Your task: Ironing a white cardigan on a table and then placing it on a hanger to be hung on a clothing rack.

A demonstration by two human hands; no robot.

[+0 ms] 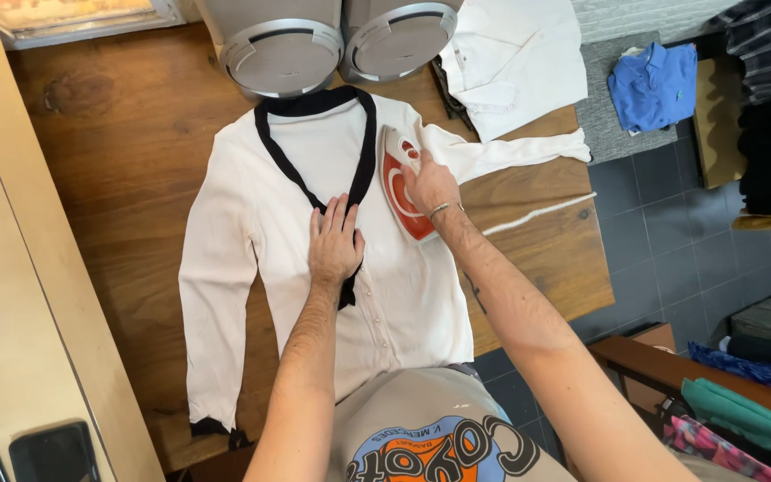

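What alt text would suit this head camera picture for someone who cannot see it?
A right hand grips a red and white iron on a white cardigan with dark trim, spread on a wooden table. The left hand presses the cardigan flat.

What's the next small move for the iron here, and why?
Probably slide the iron down the cardigan front panel. The right hand grips it near the black collar trim, the left hand lies flat on the placket, and the lower panel lies open below.
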